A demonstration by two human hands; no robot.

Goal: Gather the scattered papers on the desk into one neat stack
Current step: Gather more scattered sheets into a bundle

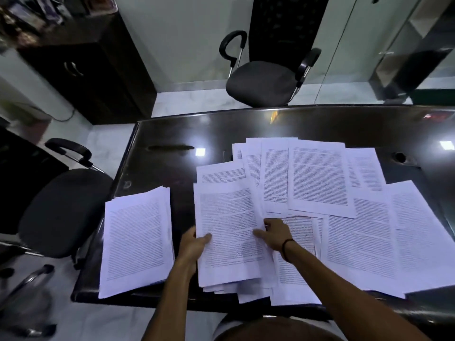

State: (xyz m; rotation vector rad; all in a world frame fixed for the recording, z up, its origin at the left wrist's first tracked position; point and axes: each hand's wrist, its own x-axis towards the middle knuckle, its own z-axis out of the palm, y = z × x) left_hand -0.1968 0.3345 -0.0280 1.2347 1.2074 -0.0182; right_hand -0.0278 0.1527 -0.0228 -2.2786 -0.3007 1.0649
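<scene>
1. Mid-gather: the left hand (194, 244) grips the left edge of a loose bundle (229, 232) at the near middle of the desk (172, 134); the right hand (275, 233) presses flat on it, grasping nothing.
2. Next, likely squaring the bundle and joining it to the stack (136, 242) at near left.
3. White printed sheets (320, 178) fan overlapping across the right, edges askew.
</scene>
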